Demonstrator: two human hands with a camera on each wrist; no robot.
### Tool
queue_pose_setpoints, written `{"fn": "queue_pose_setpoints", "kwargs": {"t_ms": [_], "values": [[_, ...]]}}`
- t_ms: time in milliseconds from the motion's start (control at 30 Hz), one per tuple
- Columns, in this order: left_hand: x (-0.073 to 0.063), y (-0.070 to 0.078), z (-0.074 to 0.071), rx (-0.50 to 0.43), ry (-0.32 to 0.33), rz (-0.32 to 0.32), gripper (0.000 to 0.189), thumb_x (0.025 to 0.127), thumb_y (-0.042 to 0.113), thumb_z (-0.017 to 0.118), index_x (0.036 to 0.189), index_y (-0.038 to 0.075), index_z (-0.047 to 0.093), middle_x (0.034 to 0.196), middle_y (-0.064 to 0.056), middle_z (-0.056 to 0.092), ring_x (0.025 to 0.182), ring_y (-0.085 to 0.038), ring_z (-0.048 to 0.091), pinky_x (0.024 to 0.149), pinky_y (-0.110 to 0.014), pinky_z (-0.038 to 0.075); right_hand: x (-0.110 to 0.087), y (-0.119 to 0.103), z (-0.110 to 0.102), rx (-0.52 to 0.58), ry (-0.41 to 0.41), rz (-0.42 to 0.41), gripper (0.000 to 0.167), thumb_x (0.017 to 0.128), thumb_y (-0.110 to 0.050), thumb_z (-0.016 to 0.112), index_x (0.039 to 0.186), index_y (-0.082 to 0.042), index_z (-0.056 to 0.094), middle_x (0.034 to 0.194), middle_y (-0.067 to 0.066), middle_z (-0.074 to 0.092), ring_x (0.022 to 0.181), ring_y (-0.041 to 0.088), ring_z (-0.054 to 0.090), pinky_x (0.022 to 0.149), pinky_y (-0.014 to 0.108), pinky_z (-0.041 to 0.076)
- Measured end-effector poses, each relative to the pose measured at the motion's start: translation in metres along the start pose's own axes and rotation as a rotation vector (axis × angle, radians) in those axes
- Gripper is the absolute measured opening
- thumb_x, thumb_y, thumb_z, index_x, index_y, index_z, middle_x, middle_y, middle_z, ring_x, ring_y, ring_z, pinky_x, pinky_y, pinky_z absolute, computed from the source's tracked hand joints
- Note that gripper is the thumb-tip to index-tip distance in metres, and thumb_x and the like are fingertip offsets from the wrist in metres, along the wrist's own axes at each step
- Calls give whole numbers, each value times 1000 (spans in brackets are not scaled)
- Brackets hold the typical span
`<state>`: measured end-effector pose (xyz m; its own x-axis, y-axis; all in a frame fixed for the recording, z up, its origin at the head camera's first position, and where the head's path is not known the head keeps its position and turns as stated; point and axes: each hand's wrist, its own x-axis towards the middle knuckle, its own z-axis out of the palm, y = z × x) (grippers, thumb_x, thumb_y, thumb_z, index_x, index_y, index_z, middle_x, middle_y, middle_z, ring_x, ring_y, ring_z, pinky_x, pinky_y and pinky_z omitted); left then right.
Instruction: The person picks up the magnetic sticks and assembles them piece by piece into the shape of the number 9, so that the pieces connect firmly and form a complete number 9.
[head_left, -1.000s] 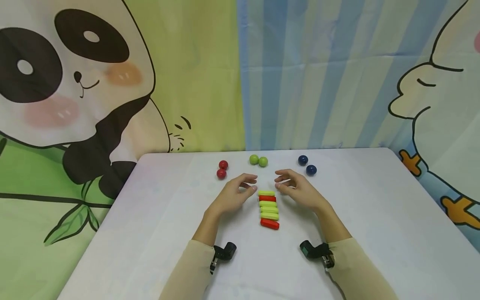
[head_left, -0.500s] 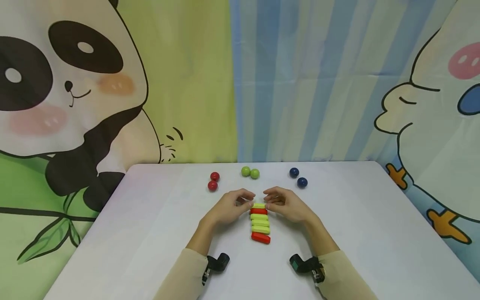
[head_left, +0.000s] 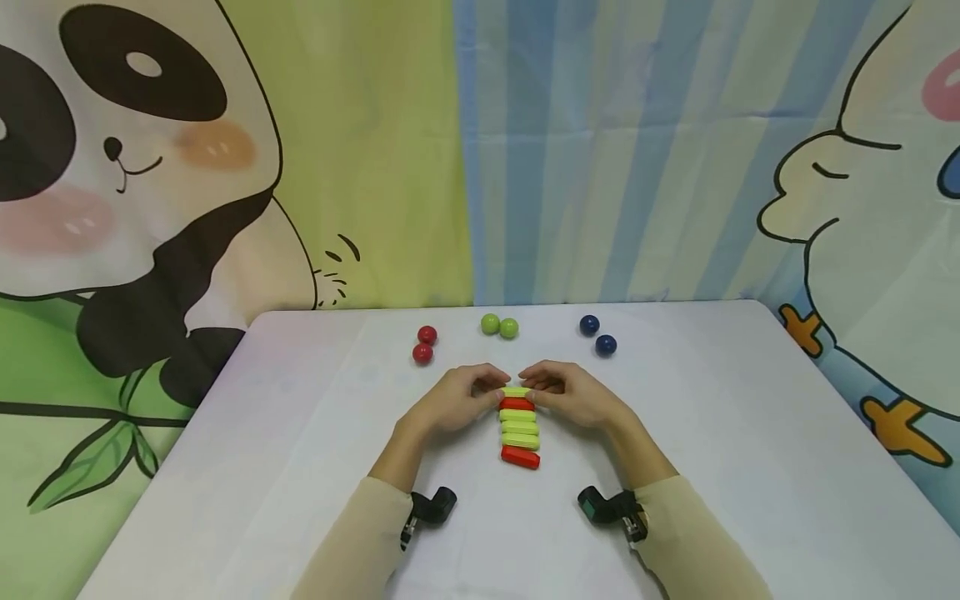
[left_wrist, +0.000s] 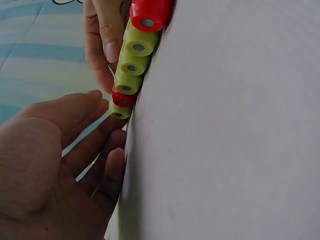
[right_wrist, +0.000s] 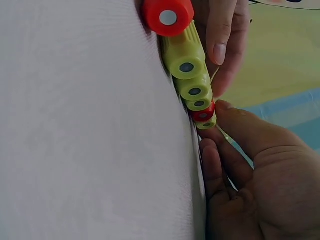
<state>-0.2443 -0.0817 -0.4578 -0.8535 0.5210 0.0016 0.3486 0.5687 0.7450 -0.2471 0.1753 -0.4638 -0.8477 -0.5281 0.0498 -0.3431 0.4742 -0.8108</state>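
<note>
Both hands have drawn inward since a second ago, when gaps showed between them and the row of bars; their thumb tips now sit at the left and right ends of the far bars. Nothing in the row has changed its order meanwhile.

Six short bars lie side by side at the middle of the white table, running away from the person: a red bar nearest, set slightly askew, then three yellow ones, another red one, and a yellow bar farthest. Grey discs show on their ends in both wrist views.

The left hand is at the left of the row's far end, its thumb apart from the loosely bent fingers, which reach round past the farthest bar. The right hand mirrors it on the right. Whether either one actually pinches a bar cannot be told.

Beyond the hands, two red balls lie at far left, two green balls at the far middle, and two dark blue balls at far right. Behind the table hangs a printed cloth with a panda on the left.
</note>
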Motion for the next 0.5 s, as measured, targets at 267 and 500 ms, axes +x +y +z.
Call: {"fn": "queue_pose_setpoints", "kwargs": {"t_ms": [267, 500], "values": [[13, 9, -4, 83, -35, 14, 28, 104, 26, 61, 131, 19, 67, 114, 8, 71, 110, -12, 63, 105, -38, 48, 0, -3, -8, -35, 26, -5, 23, 101, -12, 65, 122, -8, 72, 107, 4, 72, 99, 19, 63, 91, 34, 51], [10, 7, -5, 110, -47, 5, 24, 102, 20, 62, 125, 19, 70, 114, 6, 70, 104, -13, 62, 100, -38, 50, -1, -7, 0, -5, 52, -4, 19, 101, -11, 64, 117, -7, 75, 112, 8, 75, 104, 22, 64, 96, 40, 50]]}}
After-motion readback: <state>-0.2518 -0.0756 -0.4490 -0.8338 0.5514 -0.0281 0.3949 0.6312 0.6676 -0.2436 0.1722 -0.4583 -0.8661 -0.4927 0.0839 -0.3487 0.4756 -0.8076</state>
